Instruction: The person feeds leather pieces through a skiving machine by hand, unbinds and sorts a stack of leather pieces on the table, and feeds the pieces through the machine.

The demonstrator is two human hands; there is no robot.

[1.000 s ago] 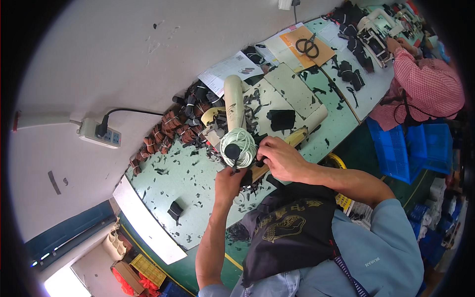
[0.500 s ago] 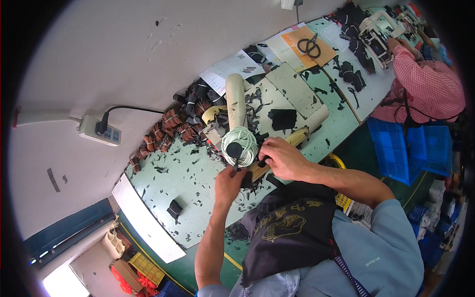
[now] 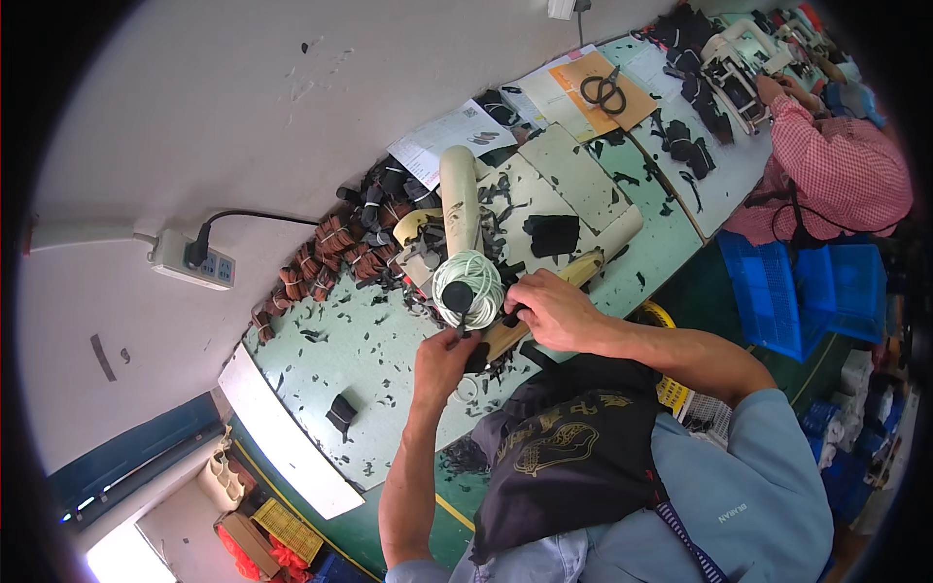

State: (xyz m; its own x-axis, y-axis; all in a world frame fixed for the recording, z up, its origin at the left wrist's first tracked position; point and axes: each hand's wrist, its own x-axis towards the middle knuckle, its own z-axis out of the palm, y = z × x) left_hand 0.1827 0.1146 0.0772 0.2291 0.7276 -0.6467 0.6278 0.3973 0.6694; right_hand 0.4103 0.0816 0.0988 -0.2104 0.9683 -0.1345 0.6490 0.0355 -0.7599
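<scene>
A cream machine (image 3: 460, 199) with a curved arm stands on the table, a coil of pale cord (image 3: 483, 316) hung round its head. My left hand (image 3: 445, 361) is closed, its fingertips just below the coil on a small black piece of material (image 3: 476, 359). To the right of the coil, my right hand (image 3: 556, 309) is bent in a pinch on another small dark piece (image 3: 512, 317). Between the hands lies a tan wooden strip (image 3: 503, 337) along the machine's front. The fingertips partly hide both pieces. A black folded piece (image 3: 552, 235) rests on the machine bed.
Bundled brown strips (image 3: 335, 235) and dark bundles lie along the wall. Black scraps litter the pale green table (image 3: 321, 369); a black piece (image 3: 341, 414) sits at left. Scissors (image 3: 604, 92) rest on an orange envelope. A co-worker in a checked sleeve (image 3: 807, 146) sits right, near blue crates (image 3: 768, 291).
My left hand and the black piece at its fingertips have shifted very slightly down and left. My right hand stays almost in place beside the coil.
</scene>
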